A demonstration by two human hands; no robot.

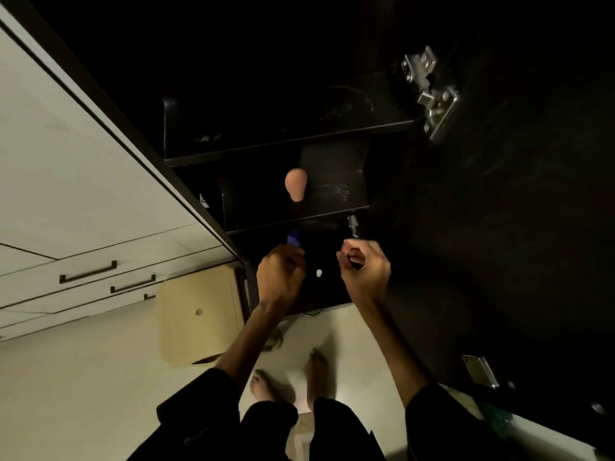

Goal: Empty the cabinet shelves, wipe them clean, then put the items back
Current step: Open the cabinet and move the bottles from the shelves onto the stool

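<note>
Left hand (pixel 281 272) grips purple item (pixel 293 237) (perhaps a bottle).

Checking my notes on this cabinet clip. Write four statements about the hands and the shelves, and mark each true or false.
1. A peach egg-shaped item sits on the middle shelf. True.
2. The left hand grips a blue item. True.
3. The right hand lies flat with straight fingers. False: its fingers are curled, pinching something small with a reddish tip.
4. The upper shelf is packed with bottles. False: no bottles show there, only faint smudges.
</note>
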